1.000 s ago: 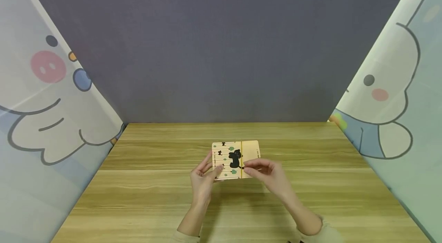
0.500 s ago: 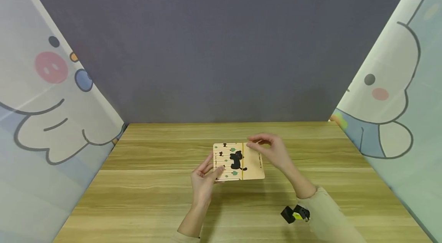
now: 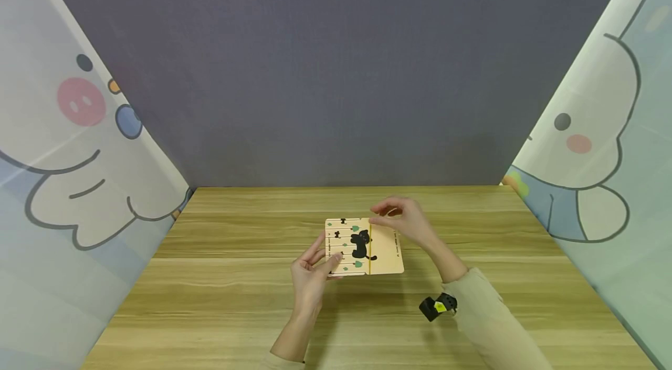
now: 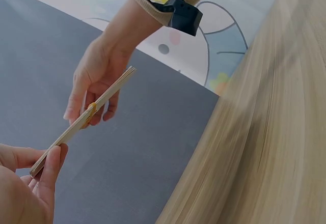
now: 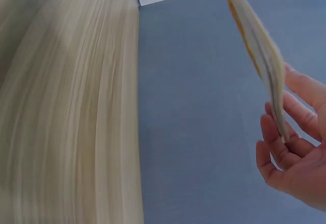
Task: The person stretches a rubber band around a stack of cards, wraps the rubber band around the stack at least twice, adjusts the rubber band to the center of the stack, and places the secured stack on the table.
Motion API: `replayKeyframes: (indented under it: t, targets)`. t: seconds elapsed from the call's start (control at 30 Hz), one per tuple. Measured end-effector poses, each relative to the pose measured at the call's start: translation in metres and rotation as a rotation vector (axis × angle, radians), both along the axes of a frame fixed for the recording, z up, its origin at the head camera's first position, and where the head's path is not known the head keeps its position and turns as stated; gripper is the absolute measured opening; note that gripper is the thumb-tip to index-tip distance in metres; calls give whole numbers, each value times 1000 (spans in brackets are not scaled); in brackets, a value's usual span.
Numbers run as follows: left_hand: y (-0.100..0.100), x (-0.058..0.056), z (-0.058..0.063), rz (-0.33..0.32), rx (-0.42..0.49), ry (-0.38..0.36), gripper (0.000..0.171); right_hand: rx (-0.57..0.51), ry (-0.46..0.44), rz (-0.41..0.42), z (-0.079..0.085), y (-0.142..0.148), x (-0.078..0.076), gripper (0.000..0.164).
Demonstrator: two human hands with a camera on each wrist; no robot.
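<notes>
A thin cream notebook (image 3: 388, 256) with a black cat and a fence pattern is held tilted above the table. My left hand (image 3: 308, 282) grips its left end, thumb on the printed face and fingers behind. A yellow rubber band (image 3: 370, 259) runs across it right of the middle. At the far edge my right hand (image 3: 412, 221) pinches at the band with thumb and forefinger. Edge-on in the left wrist view, the notebook (image 4: 109, 92) shows several layers, with the band (image 4: 90, 113) around them. The right wrist view catches only the right fingertips.
Beneath the hands lies a wood-grain table (image 3: 236, 282). A dark grey panel (image 3: 336, 78) rises behind it, and cartoon-printed cloths (image 3: 593, 142) stand at both sides. A black device (image 3: 438, 306) with a yellow label is strapped at the right wrist.
My right hand has moved from the near part of the band up to the notebook's far edge, then slightly left. The left hand and notebook have shifted only a little to the right.
</notes>
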State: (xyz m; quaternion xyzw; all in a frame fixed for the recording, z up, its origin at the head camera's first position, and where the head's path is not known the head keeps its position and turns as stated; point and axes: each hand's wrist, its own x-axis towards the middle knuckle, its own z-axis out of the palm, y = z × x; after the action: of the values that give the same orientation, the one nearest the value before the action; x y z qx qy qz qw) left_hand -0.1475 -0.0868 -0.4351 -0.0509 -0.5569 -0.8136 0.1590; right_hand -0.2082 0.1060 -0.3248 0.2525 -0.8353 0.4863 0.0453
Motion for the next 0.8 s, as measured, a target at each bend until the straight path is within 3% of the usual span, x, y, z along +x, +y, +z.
replayKeyframes:
  t: [0.1, 0.17, 0.33, 0.43, 0.8]
  targets:
    - [1, 3, 8, 10, 0, -69, 56, -15, -39, 22, -1, 1, -1, 17]
    - [2, 8, 22, 20, 3, -160, 57, -26, -61, 36, -9, 4, -6, 17]
    - [1, 9, 29, 3, 46, -231, 56, -49, -98, 76, -32, 10, -20, 19]
    - [2, 9, 30, 4, 53, -245, 56, -62, -113, 90, -36, 11, -23, 20]
    - [6, 9, 30, -22, 40, -235, 57, -51, -155, 100, -12, -5, -4, 18]
